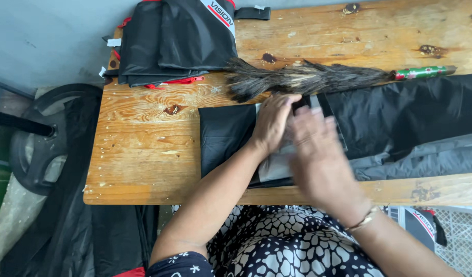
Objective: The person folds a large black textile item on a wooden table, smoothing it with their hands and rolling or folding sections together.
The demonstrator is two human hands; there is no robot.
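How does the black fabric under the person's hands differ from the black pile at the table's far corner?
The black fabric under the hands lies spread flat in a long strip; the folded pile is bunched and stacked. The pile shows red trim; the strip shows none. Both hands, left and right, touch the strip; nothing touches the pile. Both are black fabric lying on the wooden table.

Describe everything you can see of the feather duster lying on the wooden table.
The feather duster lies flat along the far part of the wooden table, lengthwise left to right. Its head is a long, shaggy bunch of dark brown-grey feathers, ragged at the left end. At the right it narrows into a thin handle wrapped in green patterned covering with a plain tip. It lies just beyond the black fabric. The left hand is close beside the feathers; contact cannot be told.
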